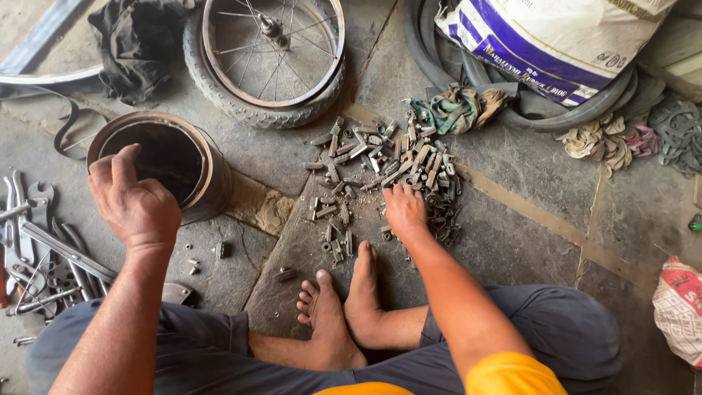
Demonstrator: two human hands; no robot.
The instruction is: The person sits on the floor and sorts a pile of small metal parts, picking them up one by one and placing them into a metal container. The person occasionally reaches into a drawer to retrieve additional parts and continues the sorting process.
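I sit cross-legged on a stone floor. My right hand rests palm down, fingers apart, on a scattered pile of small metal parts, bolts and nuts spread in front of my bare feet. My left hand hovers at the near rim of a dark round metal tin, fingers loosely curled; I see nothing held in it. A few loose nuts lie between the tin and my knee.
A small spoked wheel with tyre lies beyond the tin. Spanners and tools crowd the left edge. Rags, rubber tubes, a printed sack and washers sit at the back right.
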